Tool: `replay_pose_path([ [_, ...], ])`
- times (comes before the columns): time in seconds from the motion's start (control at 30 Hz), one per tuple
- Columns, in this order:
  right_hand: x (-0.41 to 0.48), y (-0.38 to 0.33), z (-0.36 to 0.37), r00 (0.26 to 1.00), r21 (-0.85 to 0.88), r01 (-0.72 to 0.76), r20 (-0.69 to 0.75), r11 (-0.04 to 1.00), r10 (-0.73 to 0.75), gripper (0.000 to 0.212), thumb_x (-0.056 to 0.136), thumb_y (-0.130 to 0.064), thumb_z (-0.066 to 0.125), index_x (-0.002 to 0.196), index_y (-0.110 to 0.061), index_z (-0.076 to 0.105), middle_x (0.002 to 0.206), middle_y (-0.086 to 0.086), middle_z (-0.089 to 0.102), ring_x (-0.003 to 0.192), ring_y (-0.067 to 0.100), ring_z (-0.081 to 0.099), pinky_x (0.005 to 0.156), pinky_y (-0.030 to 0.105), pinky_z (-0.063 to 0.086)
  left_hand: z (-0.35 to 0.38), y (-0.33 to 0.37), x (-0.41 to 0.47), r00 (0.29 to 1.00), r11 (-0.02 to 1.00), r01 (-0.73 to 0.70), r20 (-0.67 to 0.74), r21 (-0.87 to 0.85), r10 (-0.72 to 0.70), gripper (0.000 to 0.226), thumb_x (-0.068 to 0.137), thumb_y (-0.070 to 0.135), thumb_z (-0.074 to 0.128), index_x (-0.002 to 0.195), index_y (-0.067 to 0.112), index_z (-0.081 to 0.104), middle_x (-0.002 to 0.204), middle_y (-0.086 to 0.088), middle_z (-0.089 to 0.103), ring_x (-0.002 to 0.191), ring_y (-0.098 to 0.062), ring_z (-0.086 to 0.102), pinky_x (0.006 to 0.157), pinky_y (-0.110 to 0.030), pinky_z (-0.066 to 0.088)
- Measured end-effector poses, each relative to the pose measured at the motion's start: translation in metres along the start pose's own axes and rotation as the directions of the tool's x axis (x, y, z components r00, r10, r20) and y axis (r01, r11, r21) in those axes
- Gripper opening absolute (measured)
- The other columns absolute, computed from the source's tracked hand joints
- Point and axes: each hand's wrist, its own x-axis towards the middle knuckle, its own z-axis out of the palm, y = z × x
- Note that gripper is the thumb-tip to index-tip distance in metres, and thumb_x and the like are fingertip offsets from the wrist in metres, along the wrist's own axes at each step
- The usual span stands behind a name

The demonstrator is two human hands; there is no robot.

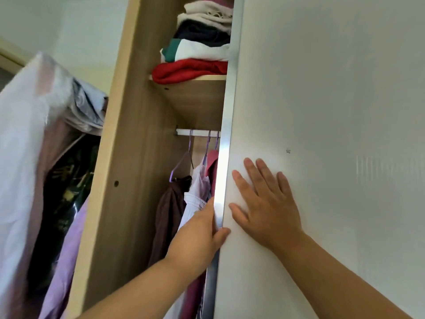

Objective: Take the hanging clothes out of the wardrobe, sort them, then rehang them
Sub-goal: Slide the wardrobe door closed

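The white sliding door [322,111] covers most of the wardrobe [119,157], leaving only a narrow slot in view. At far left, plastic-covered garments [34,146] are blurred and cut off. Folded clothes [200,42] sit on the shelf [197,97]. Below the rail [197,132], the hanging clothes [174,203] are partly hidden. The right hand [264,203] presses flat on the door with its fingers straight. The left hand [197,233] grips the door's edge, fingers hidden behind it.

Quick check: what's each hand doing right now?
Left hand: grips the sliding door's metal edge, thumb in front.
Right hand: open, flat against the door panel.
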Motion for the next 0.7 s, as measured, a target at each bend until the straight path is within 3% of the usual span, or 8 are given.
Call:
replay_pose_path([
  [0.07,0.006,-0.017,0.006,1.0,0.011,0.009,0.002,1.0,-0.009,0.065,0.083,-0.056,0.044,0.139,-0.022,0.046,0.15,0.01,0.034,0.139,0.032,0.03,0.107,0.053,0.022,-0.007,-0.012,-0.007,0.995,0.989,0.027,-0.103,0.142,-0.013,0.054,0.086,0.053,0.055,0.134,0.042,0.032,0.114,0.029,0.047,0.108,-0.001,0.052,0.093,-0.013,0.037],
  [0.13,0.014,-0.034,0.011,1.0,0.019,0.023,0.008,1.0,-0.023,0.065,0.084,-0.057,0.043,0.139,-0.023,0.045,0.151,0.01,0.034,0.139,0.032,0.029,0.107,0.053,0.019,-0.014,-0.023,-0.013,0.968,0.961,0.104,-0.248,0.254,-0.039,0.073,0.081,0.058,0.056,0.144,0.036,0.028,0.136,0.023,0.038,0.13,-0.007,0.039,0.105,-0.021,0.023],
  [0.27,0.03,-0.065,0.017,0.999,0.048,0.04,0.029,0.998,-0.042,0.065,0.084,-0.057,0.041,0.139,-0.023,0.044,0.151,0.009,0.033,0.14,0.032,0.027,0.107,0.054,0.015,-0.031,-0.046,-0.02,0.865,0.907,0.277,-0.494,0.316,-0.092,0.097,0.066,0.059,0.072,0.146,0.025,0.027,0.155,0.0,0.022,0.142,-0.02,0.022,0.108,-0.034,0.018],
  [0.33,0.036,-0.08,0.019,0.997,0.06,0.049,0.048,0.997,-0.052,0.065,0.084,-0.057,0.041,0.14,-0.023,0.043,0.152,0.009,0.032,0.141,0.031,0.025,0.107,0.054,0.013,-0.041,-0.058,-0.021,0.849,0.872,0.348,-0.511,0.344,-0.136,0.103,0.065,0.065,0.07,0.148,0.025,0.023,0.157,-0.001,0.015,0.145,-0.021,0.012,0.111,-0.036,0.011],
  [0.47,0.049,-0.107,0.023,0.995,0.107,0.062,0.072,0.992,-0.069,0.066,0.086,-0.057,0.038,0.142,-0.023,0.039,0.153,0.009,0.028,0.142,0.031,0.022,0.109,0.053,0.014,-0.066,-0.078,-0.022,0.837,0.822,0.392,-0.532,0.413,-0.132,0.109,0.063,0.065,0.072,0.149,0.02,0.022,0.157,-0.008,0.016,0.145,-0.025,0.008,0.113,-0.04,0.008],
  [0.6,0.059,-0.129,0.027,0.992,0.127,0.079,0.088,0.989,-0.09,0.066,0.087,-0.057,0.038,0.144,-0.023,0.035,0.155,0.009,0.023,0.144,0.03,0.017,0.11,0.053,0.011,-0.086,-0.096,-0.022,0.835,0.818,0.406,-0.528,0.407,-0.151,0.119,0.064,0.064,0.072,0.151,0.019,0.004,0.159,-0.007,0.002,0.145,-0.021,-0.007,0.114,-0.039,0.002],
  [0.7,0.066,-0.142,0.03,0.991,0.136,0.086,0.092,0.987,-0.1,0.067,0.087,-0.057,0.037,0.145,-0.023,0.034,0.155,0.009,0.021,0.144,0.031,0.015,0.11,0.054,0.009,-0.096,-0.108,-0.022,0.819,0.818,0.436,-0.541,0.374,-0.19,0.124,0.062,0.067,0.071,0.15,0.021,-0.003,0.159,-0.004,0.001,0.146,-0.021,-0.006,0.114,-0.036,0.0],
])
